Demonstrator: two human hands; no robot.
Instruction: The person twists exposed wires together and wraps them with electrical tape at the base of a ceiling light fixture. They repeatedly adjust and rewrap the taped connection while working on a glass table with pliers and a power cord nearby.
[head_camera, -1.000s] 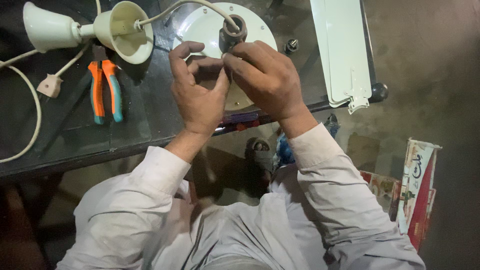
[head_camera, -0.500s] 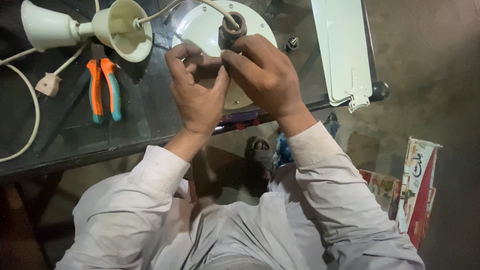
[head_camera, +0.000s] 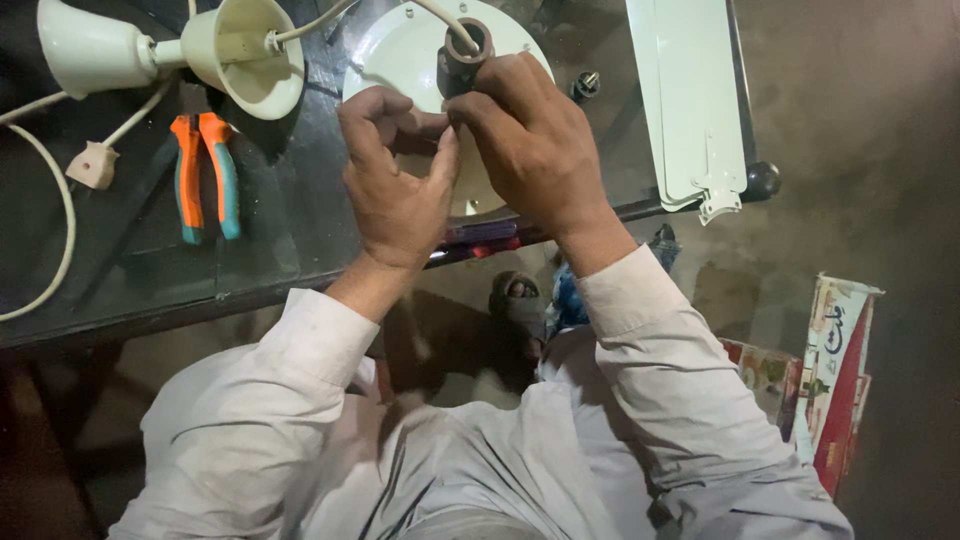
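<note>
A round white fan motor housing (head_camera: 400, 50) lies on the dark glass table (head_camera: 270, 250), with a dark cylindrical shaft collar (head_camera: 464, 55) standing up from its middle and a white cable running out of it. My right hand (head_camera: 535, 145) rests over the housing, its fingertips closed against the base of the collar. My left hand (head_camera: 395, 185) sits beside it on the housing's near edge, fingers curled and pinched together at the same spot. What the fingertips pinch is hidden.
Cream canopy cups (head_camera: 240, 50) on a rod lie at the back left. Orange and teal pliers (head_camera: 205, 175) sit left of my hands, near a white cord and connector (head_camera: 95, 165). White fan blades (head_camera: 690, 100) and a bolt (head_camera: 585, 85) lie right. A printed carton (head_camera: 835, 370) stands on the floor.
Both hands have stayed on the housing; the fingers have shifted slightly around the collar's base. Nothing else has moved.
</note>
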